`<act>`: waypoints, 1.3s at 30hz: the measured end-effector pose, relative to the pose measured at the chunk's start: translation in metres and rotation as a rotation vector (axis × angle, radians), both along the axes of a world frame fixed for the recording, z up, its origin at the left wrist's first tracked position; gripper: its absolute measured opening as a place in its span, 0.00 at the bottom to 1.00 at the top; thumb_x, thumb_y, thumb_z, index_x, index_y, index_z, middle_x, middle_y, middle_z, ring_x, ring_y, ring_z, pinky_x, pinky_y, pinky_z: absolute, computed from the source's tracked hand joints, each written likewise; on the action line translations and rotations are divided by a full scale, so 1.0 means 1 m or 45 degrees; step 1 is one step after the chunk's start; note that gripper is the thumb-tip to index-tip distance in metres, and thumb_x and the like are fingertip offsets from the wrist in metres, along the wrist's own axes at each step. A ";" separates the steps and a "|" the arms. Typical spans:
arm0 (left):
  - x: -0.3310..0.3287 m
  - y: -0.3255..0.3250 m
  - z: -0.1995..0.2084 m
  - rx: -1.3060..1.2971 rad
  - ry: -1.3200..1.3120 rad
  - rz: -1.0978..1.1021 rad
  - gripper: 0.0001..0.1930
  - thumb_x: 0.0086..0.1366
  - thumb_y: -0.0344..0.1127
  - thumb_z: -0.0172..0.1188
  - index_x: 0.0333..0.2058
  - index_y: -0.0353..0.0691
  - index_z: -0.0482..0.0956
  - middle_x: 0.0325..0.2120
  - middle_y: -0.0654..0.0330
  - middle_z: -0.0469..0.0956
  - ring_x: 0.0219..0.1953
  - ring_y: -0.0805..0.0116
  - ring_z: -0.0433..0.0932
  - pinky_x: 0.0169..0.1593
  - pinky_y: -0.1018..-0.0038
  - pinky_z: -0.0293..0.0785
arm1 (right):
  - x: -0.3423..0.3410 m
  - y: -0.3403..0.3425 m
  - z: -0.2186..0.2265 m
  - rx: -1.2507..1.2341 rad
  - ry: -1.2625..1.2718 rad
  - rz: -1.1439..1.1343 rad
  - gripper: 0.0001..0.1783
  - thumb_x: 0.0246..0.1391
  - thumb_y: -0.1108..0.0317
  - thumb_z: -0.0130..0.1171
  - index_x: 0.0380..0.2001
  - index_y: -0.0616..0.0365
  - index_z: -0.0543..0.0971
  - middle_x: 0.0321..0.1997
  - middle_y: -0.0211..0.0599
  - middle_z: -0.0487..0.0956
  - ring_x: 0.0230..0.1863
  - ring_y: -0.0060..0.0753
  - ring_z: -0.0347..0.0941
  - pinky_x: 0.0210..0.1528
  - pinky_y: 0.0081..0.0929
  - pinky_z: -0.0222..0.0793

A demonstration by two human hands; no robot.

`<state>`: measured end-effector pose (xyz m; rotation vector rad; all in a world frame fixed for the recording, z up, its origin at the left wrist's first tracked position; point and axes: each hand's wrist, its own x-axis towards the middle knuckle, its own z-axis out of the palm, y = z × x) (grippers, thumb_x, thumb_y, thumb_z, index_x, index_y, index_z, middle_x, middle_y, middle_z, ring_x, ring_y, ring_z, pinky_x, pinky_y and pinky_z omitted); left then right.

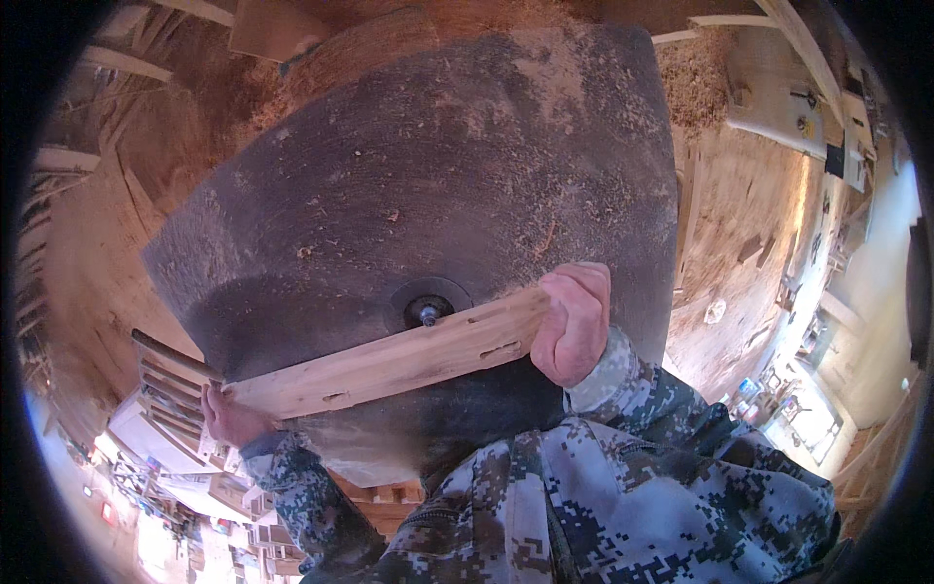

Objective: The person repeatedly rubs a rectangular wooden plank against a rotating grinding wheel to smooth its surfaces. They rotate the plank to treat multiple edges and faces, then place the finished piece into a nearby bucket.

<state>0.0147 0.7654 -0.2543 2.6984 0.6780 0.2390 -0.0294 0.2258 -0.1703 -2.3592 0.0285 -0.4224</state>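
A pale wooden board (399, 358) with slots cut in its face spans the near part of a dark metal machine table (457, 165). My left hand (232, 417) is closed around the board's left end. At the other end, my right hand (574, 321) grips the board with fingers curled over it. Just beyond the board's far edge, a spindle (428, 311) rises from a round opening in the table. The board's edge lies very close to it; whether they touch I cannot tell. The board slants up toward the right.
Sawdust and chips lie over the table, with a sawdust heap (693, 83) past its far right corner. Slatted wooden parts (175, 384) stand at the left. Curved wooden pieces (808, 49) rest at the far right. Cluttered benches line both sides.
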 end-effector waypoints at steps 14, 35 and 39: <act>-0.045 -0.067 0.040 -0.915 -0.177 0.938 0.21 0.75 0.43 0.57 0.51 0.28 0.82 0.43 0.50 0.82 0.49 0.57 0.82 0.56 0.62 0.80 | 0.021 0.005 0.004 -0.036 0.024 0.188 0.34 0.43 0.88 0.55 0.58 0.61 0.72 0.49 0.52 0.77 0.46 0.56 0.75 0.50 0.51 0.75; -0.084 -0.056 0.028 -1.220 -0.238 0.894 0.19 0.72 0.46 0.58 0.48 0.33 0.80 0.41 0.51 0.82 0.43 0.52 0.85 0.47 0.54 0.85 | 0.027 0.006 -0.005 -0.042 -0.037 0.258 0.33 0.42 0.89 0.55 0.56 0.63 0.73 0.49 0.51 0.76 0.46 0.57 0.76 0.50 0.51 0.75; -0.098 -0.050 0.028 -0.898 -0.116 0.860 0.14 0.70 0.39 0.55 0.39 0.34 0.82 0.37 0.54 0.82 0.39 0.57 0.83 0.47 0.61 0.83 | 0.008 0.018 -0.008 -0.024 -0.018 0.208 0.31 0.42 0.88 0.55 0.54 0.62 0.73 0.48 0.49 0.76 0.46 0.57 0.75 0.51 0.52 0.75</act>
